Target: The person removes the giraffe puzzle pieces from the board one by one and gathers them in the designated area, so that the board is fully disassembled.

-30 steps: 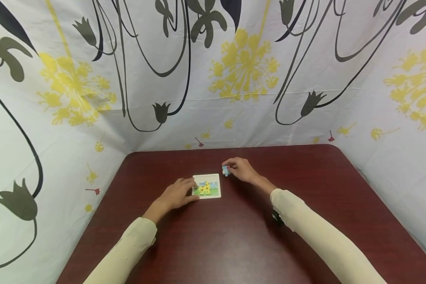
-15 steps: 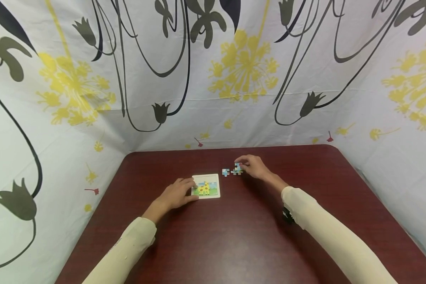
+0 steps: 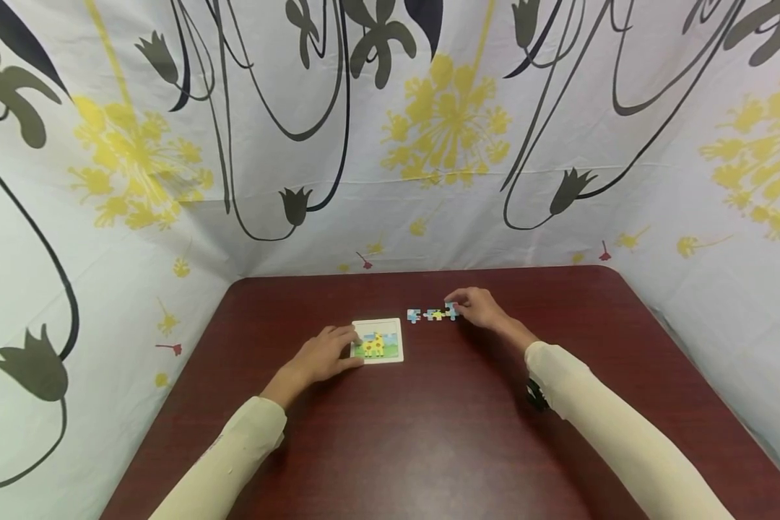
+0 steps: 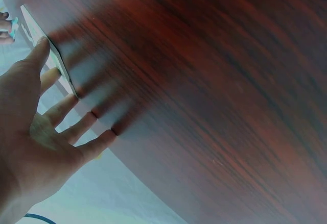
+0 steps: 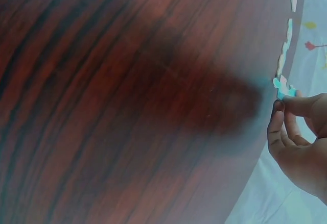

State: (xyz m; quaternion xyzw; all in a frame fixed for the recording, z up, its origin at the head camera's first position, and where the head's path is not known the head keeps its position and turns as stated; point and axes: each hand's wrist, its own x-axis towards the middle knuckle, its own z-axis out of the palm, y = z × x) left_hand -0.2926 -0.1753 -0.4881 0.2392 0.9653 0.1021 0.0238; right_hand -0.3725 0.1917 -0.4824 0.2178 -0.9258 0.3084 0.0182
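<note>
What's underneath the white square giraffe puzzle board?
The white square giraffe puzzle board lies flat on the dark red wooden table. The left hand covers its left edge; anything beneath the board is hidden.

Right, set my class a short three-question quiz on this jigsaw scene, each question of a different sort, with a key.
1. True or false: the left hand rests on the giraffe puzzle board.
2. How many loose puzzle pieces lie in the row beyond the board?
3. What does the right hand pinch? A) the rightmost piece B) the board C) nothing

Key: 1 true; 2 three; 3 A.
</note>
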